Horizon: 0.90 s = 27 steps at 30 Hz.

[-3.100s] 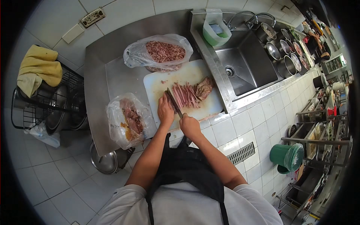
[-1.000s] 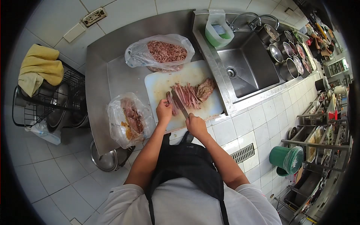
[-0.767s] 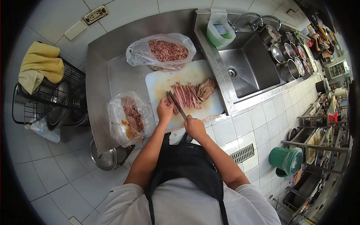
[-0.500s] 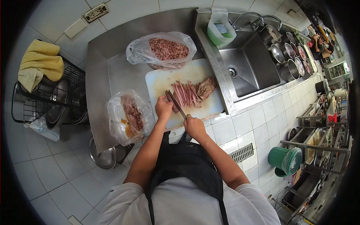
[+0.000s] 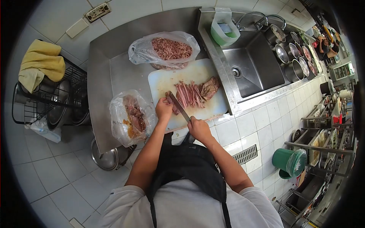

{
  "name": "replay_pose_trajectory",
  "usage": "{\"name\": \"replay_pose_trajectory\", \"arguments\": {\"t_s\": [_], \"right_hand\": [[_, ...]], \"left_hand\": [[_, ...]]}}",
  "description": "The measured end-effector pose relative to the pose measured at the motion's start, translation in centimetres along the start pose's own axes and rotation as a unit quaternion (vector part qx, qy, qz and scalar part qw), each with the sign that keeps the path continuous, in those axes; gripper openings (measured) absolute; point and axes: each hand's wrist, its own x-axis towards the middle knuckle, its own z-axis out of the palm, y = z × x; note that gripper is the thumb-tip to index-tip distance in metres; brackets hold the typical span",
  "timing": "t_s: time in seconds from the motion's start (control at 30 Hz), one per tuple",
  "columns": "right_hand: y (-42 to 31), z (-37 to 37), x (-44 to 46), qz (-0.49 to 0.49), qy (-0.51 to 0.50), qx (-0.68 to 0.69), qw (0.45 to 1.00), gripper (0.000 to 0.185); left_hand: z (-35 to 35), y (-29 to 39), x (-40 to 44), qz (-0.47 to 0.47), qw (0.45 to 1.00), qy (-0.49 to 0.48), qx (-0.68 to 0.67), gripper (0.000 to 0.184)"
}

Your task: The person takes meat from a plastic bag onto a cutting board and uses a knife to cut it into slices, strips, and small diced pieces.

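Note:
A white cutting board (image 5: 158, 83) lies on the steel counter, with strips of sliced meat (image 5: 187, 95) across its middle. A larger uncut piece of meat (image 5: 210, 88) rests at the right end of the strips. My right hand (image 5: 200, 129) grips the handle of a knife (image 5: 180, 108), whose blade slants up and left over the board. My left hand (image 5: 164, 109) is closed at the blade's left side, its fingertips on a narrow piece of meat that is mostly hidden by the blade and fingers.
A plastic bag of chopped meat (image 5: 172, 49) sits behind the board. Another clear bag with meat (image 5: 134, 114) lies to its left. A steel sink (image 5: 262, 64) is on the right, with a green-bottomed container (image 5: 225, 33) at its corner. Several metal bowls (image 5: 281, 54) stand beyond.
The knife blade has tilted slightly, showing more of its flat side. Both hands have shifted only a little; the meat strips stay in place.

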Motion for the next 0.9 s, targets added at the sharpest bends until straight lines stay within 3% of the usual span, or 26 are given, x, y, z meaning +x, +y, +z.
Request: {"name": "replay_pose_trajectory", "arguments": {"t_s": [0.17,0.27,0.37,0.47,0.73,0.9], "right_hand": [[0.8,-0.5,0.3,0.043,0.045,0.015,0.998,0.021],[1.7,-0.1,0.7,0.047,0.064,0.005,0.997,0.021],[0.7,-0.4,0.9,0.053,0.047,-0.015,0.997,0.021],[-0.2,0.5,1.3,0.044,0.048,-0.010,0.998,0.020],[-0.4,2.0,2.0,0.035,0.061,-0.008,0.997,0.021],[-0.3,2.6,2.3,0.040,0.057,-0.003,0.998,0.022]], "left_hand": [[-3.5,1.7,-0.6,0.048,0.988,-0.016,0.148,0.045],[-4.4,5.6,-2.8,0.122,0.957,0.057,0.256,0.043],[-4.6,7.6,-3.9,0.275,0.933,0.066,0.224,0.034],[-2.9,7.1,-2.7,0.431,0.874,-0.008,0.225,0.023],[-1.3,6.4,-1.1,0.463,0.853,-0.010,0.239,0.008],[-1.0,6.1,-0.4,0.469,0.850,-0.019,0.240,0.007]]}}
